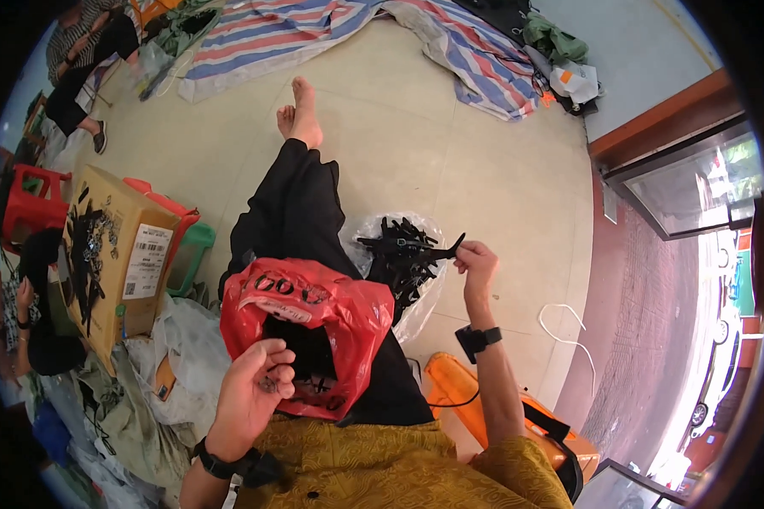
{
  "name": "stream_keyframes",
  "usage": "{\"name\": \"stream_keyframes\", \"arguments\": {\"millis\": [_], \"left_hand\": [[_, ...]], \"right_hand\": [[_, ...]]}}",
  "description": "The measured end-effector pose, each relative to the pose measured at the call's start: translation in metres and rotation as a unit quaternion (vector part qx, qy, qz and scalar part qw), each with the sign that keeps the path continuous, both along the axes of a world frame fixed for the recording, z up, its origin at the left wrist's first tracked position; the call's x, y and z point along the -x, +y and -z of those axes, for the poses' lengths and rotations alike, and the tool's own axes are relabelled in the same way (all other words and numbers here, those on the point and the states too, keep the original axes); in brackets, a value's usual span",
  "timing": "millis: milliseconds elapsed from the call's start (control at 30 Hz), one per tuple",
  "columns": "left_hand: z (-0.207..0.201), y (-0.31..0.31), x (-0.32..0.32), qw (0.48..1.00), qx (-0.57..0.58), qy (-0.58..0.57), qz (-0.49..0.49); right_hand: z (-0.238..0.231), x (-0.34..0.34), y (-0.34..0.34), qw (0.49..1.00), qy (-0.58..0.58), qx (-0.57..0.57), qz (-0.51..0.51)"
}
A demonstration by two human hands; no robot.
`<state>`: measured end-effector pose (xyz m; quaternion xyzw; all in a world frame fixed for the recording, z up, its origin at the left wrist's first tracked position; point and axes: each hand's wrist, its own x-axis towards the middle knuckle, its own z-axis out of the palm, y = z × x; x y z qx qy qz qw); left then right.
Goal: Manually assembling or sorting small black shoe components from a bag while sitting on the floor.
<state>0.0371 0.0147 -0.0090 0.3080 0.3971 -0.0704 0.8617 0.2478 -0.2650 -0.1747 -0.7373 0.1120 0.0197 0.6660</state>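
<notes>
My right hand pinches the end of a black strap, which stretches left onto a heap of black straps. That heap rests on a clear plastic bag to the right of my legs. In my lap sits an open red plastic bag, its inside dark, with black things at the bottom that I cannot make out. My left hand is in front of the bag's mouth, fingers curled around small grey metal pieces whose exact kind is too small to tell.
To the left stands a cardboard box with black straps and shiny metal pieces on top. Red and green stools are near it, and people sit at the left. An orange case lies at my right. A striped tarp covers the far floor.
</notes>
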Motion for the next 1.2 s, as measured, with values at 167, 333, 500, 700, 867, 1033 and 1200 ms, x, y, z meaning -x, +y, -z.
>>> {"name": "stream_keyframes", "arguments": {"millis": [167, 333, 500, 700, 867, 1033, 1200], "left_hand": [[0.009, 0.006, 0.0, 0.999, -0.004, 0.007, 0.033], [0.008, 0.003, -0.007, 0.997, -0.017, 0.011, 0.08], [0.006, -0.002, -0.006, 0.993, -0.051, -0.014, 0.101], [0.017, 0.002, 0.0, 0.991, -0.081, -0.016, 0.108], [0.015, 0.0, 0.002, 0.988, -0.079, -0.054, 0.118], [0.018, 0.001, 0.01, 0.985, -0.085, -0.055, 0.141], [0.026, 0.0, 0.015, 0.988, -0.057, -0.061, 0.132]], "right_hand": [[0.076, 0.002, 0.01, 0.977, 0.11, 0.118, -0.139], [0.144, 0.019, 0.004, 0.928, 0.103, 0.251, -0.255], [0.11, 0.008, 0.011, 0.949, 0.032, 0.216, -0.227], [-0.123, 0.024, 0.052, 0.91, 0.005, -0.223, -0.35], [-0.191, 0.145, 0.083, 0.459, -0.192, -0.61, -0.617], [-0.267, 0.173, 0.093, 0.543, -0.191, -0.648, -0.499], [-0.257, 0.169, 0.102, 0.518, -0.186, -0.652, -0.522]]}}
